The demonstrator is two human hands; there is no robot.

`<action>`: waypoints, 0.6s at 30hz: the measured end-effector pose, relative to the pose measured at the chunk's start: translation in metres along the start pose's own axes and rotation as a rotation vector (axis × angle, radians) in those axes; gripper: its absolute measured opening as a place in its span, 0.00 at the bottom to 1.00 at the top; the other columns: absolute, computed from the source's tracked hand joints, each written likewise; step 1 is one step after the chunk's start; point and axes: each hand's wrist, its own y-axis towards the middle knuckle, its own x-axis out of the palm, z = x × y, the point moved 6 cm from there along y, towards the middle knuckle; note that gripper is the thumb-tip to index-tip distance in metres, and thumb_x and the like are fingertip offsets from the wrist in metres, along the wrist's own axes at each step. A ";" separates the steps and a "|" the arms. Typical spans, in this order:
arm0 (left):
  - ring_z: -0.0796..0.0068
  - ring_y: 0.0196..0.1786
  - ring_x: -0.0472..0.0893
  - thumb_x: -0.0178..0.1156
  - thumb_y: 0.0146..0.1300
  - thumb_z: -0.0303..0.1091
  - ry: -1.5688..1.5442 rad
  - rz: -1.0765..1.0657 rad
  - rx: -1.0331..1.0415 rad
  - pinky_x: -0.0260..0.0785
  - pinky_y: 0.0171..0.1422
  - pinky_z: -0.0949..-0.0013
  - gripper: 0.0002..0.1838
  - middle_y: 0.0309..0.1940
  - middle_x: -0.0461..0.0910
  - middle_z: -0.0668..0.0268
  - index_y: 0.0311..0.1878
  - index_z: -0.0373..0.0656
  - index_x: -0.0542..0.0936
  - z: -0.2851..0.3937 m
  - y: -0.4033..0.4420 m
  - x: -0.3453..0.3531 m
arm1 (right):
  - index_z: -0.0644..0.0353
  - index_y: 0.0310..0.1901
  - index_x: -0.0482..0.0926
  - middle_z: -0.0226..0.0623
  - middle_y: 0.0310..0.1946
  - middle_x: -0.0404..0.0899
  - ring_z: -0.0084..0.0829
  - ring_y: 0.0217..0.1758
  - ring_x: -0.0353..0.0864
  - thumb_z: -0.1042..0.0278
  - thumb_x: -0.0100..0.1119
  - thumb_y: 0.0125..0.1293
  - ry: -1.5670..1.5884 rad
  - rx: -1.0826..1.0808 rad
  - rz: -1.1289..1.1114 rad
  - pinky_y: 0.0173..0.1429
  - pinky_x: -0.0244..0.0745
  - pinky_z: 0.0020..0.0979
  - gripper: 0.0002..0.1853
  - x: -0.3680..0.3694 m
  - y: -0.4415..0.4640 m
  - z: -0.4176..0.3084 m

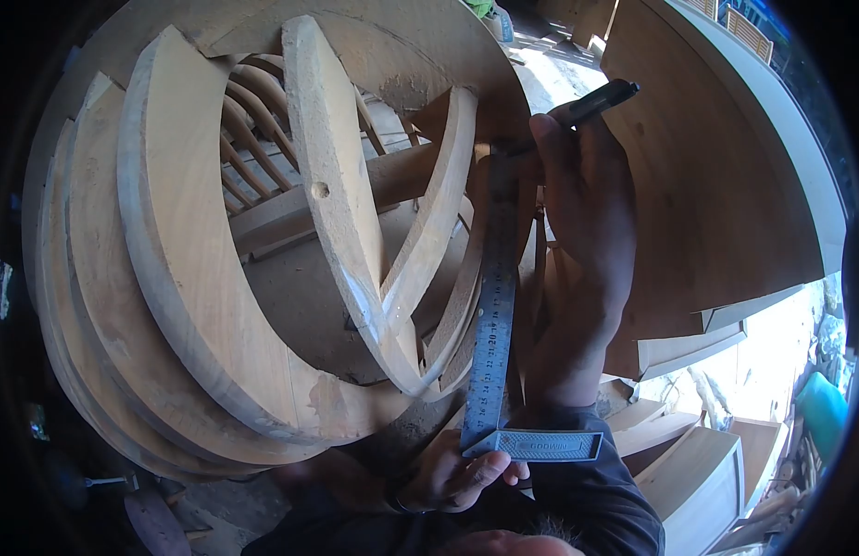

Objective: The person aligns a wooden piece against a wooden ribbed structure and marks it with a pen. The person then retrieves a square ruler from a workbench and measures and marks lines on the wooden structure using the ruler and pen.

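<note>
A metal try square lies along the right edge of a curved wooden frame [202, 213], its ruled blade [492, 324] pointing away from me and its grey handle [550, 446] near my body. My left hand [462, 477] is closed on the handle end of the square. Up at the blade's far end, my right hand [582, 185] grips a dark pen [596, 102], which sticks out to the right. The pen's tip and some of the right fingers are hidden in shadow near the wood.
Curved wooden pieces are stacked at the left. A large brown curved panel [716, 176] stands at the right. Drawer-like wooden boxes [698, 477] lie at the lower right, near a turquoise object [823, 412]. Slatted wooden parts [263, 120] show through the frame's opening.
</note>
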 end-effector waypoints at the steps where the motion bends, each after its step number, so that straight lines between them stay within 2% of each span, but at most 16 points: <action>1: 0.71 0.32 0.83 0.54 0.75 0.44 -0.008 0.011 -0.006 0.77 0.39 0.69 0.20 0.33 0.85 0.54 0.44 0.31 0.79 0.000 0.000 0.000 | 0.64 0.41 0.77 0.36 0.22 0.79 0.26 0.25 0.79 0.58 0.57 0.74 0.004 0.004 0.028 0.33 0.71 0.32 0.15 -0.003 -0.001 -0.002; 12: 0.72 0.33 0.83 0.55 0.75 0.47 -0.033 -0.011 -0.055 0.77 0.40 0.69 0.22 0.34 0.85 0.55 0.45 0.31 0.80 -0.002 0.000 -0.002 | 0.65 0.38 0.77 0.34 0.21 0.77 0.24 0.24 0.75 0.62 0.59 0.73 0.040 -0.058 0.073 0.33 0.69 0.29 0.13 -0.012 -0.003 -0.005; 18: 0.71 0.33 0.83 0.55 0.74 0.46 -0.043 -0.011 -0.067 0.77 0.40 0.68 0.22 0.34 0.85 0.54 0.45 0.30 0.80 -0.003 -0.001 -0.001 | 0.65 0.38 0.77 0.34 0.21 0.77 0.23 0.24 0.74 0.63 0.61 0.72 0.051 -0.139 0.011 0.32 0.68 0.29 0.12 -0.008 -0.004 -0.007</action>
